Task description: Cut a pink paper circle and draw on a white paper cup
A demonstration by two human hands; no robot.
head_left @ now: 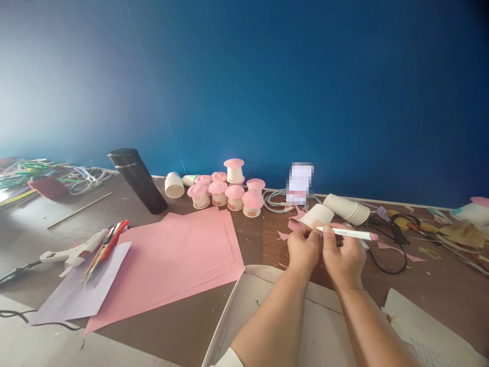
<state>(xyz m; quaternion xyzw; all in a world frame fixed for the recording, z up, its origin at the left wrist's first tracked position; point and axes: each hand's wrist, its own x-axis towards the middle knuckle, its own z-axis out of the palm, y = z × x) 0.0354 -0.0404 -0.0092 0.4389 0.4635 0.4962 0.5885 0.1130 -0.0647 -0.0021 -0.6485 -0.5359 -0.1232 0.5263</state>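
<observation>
My right hand [346, 255] grips a white marker pen [353, 233] with a pink end. Its tip points left, toward a white paper cup [318, 216] lying tilted just beyond my hands. My left hand [303, 250] is closed at the near edge of this cup and holds it; its fingertips are partly hidden. Whether the pen tip touches the cup, I cannot tell. Behind and to the left stand several small white cups topped with pink paper discs [252, 199], one raised above the others [234, 172].
Nested paper cups [347, 209] lie right of my hands, near black cables [399, 234]. A phone [300, 183] leans against the blue wall. Leftward are pink paper sheets [179, 250], a red utility knife [110, 242], a glue gun [74, 255] and a black flask [139, 181]. Below my forearms is a pale board [254, 300].
</observation>
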